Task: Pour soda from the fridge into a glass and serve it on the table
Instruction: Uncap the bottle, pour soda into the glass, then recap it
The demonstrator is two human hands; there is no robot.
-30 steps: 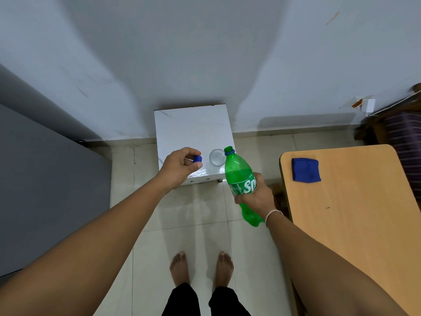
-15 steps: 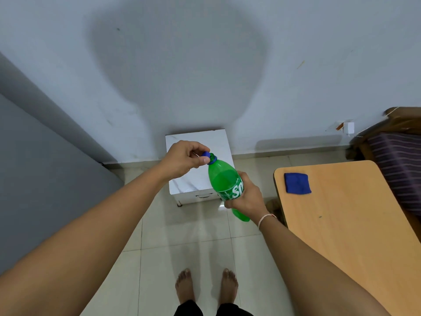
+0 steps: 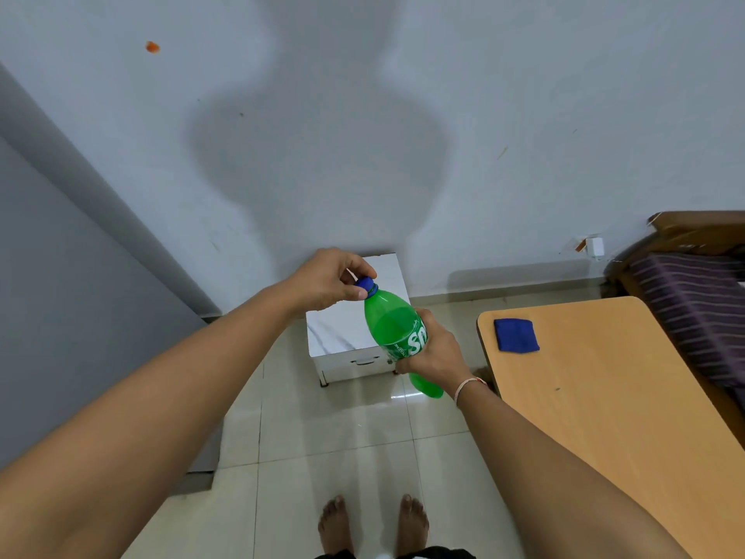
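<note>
A green soda bottle [image 3: 393, 326] is tilted with its neck up and to the left, in front of me. My right hand [image 3: 433, 351] grips its lower body around the label. On the bottle's mouth sits the blue cap [image 3: 366, 285], which my left hand [image 3: 328, 281] pinches with thumb and fingers. The glass is hidden behind the bottle and hands. Behind them stands a small white cabinet [image 3: 348, 340] against the wall.
A wooden table [image 3: 612, 405] stands at the right with a folded blue cloth [image 3: 516, 335] near its far left corner. A striped bed [image 3: 693, 304] lies beyond it. A grey surface [image 3: 60, 296] fills the left. My bare feet stand on the tiled floor [image 3: 322, 437].
My left hand brought the blue cap from beside the glass onto the bottle's mouth. The view tilted up, and the glass on the white cabinet went out of sight behind the bottle.
</note>
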